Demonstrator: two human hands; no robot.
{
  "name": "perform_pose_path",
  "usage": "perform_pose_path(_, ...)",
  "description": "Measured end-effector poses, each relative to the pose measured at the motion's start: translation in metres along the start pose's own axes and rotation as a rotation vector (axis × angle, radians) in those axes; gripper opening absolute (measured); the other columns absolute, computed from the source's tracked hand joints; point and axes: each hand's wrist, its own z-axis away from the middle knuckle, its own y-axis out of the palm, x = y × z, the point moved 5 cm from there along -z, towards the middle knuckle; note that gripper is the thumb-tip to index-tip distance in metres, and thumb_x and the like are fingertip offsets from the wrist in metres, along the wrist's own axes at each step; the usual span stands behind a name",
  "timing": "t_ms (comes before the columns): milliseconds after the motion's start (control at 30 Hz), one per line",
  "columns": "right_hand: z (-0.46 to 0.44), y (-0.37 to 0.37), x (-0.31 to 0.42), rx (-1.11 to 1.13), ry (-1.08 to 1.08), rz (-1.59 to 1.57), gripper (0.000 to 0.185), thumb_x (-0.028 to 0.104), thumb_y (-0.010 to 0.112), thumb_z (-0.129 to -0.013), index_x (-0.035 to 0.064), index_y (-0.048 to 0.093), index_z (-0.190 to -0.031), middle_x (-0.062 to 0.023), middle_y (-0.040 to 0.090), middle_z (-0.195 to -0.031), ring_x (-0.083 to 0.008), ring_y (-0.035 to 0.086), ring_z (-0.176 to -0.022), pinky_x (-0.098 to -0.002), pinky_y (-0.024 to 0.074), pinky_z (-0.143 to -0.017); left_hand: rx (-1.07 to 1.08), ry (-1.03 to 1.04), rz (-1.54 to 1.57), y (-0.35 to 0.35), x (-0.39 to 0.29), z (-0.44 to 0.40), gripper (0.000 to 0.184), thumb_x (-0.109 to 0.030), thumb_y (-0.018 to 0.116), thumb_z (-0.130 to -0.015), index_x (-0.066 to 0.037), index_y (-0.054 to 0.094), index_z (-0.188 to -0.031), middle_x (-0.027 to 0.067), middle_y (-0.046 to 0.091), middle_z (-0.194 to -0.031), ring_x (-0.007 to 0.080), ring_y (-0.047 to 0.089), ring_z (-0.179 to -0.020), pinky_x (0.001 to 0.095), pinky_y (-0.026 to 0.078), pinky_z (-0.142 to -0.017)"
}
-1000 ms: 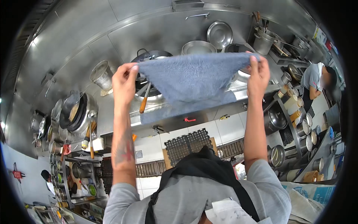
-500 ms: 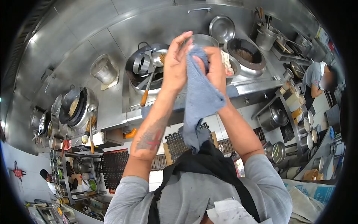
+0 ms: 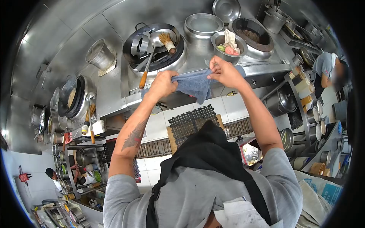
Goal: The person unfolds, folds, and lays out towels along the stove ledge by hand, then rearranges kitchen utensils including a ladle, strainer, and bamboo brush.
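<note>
My left hand (image 3: 164, 83) is closed around one end of a blue-grey cloth (image 3: 194, 88). My right hand (image 3: 227, 73) pinches the cloth's upper edge near the other end, so it hangs spread between both hands in front of the stove's front edge. Behind the left hand, a ladle (image 3: 149, 64) with a wooden handle rests across a black wok (image 3: 131, 57), along with a bamboo brush (image 3: 167, 42). Beyond the right hand stands a metal bowl (image 3: 225, 55) holding a pale cloth and pink and green items. More blue cloth (image 3: 239, 70) lies along the stove edge.
A lidded-looking round pot (image 3: 204, 24) and a dark wok (image 3: 251, 33) stand at the back. A metal bucket (image 3: 101, 54) is at the left, beside another wok station (image 3: 78, 97). One person (image 3: 325, 68) is at the right, another (image 3: 53, 178) at the far left. Black mats (image 3: 193, 121) cover the floor.
Both hands have come down and apart, away from the raised position close to the camera. The cloth, bunched and hanging lengthwise before, is now stretched sideways between them.
</note>
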Motion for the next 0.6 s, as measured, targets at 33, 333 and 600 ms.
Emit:
perform_pose_path(33, -0.003, -0.005, 0.000, -0.005, -0.004, -0.003, 0.037, 0.009, 0.080, -0.081, 0.0039, 0.057, -0.109, -0.0066, 0.067, -0.080, -0.0123, 0.062, -0.076, -0.0290, 0.0506, -0.072, 0.039, -0.012, 0.001, -0.005, 0.001, -0.001, 0.028, -0.010, 0.068, -0.075, -0.001, 0.074, -0.101, 0.0216, 0.072, -0.089, 0.0319, 0.072, -0.089, 0.0407, 0.054, -0.086)
perform_pose_path(333, -0.054, 0.020, 0.028, -0.293, -0.090, -0.373, 0.060, 0.004, 0.070, -0.090, 0.0094, 0.040, -0.142, -0.0061, 0.068, -0.087, -0.0098, 0.061, -0.072, -0.0277, 0.0502, -0.070, -0.428, 0.043, 1.004, -0.023, 0.032, -0.014, 0.071, -0.008, 0.069, -0.094, -0.002, 0.029, -0.152, 0.0202, 0.067, -0.118, 0.0221, 0.068, -0.101, 0.0331, 0.055, -0.090)
perform_pose_path(600, -0.039, 0.122, -0.098, -0.037, 0.139, -0.110, 0.062, 0.026, 0.081, -0.081, 0.0099, 0.058, -0.136, -0.0180, 0.064, -0.129, -0.0289, 0.063, -0.118, -0.0381, 0.0483, -0.100, -0.369, -0.364, 0.816, 0.119, 0.142, 0.041, 0.038, -0.010, 0.075, -0.090, -0.005, 0.067, -0.126, 0.0048, 0.071, -0.108, 0.0060, 0.063, -0.091, 0.0245, 0.052, -0.078)
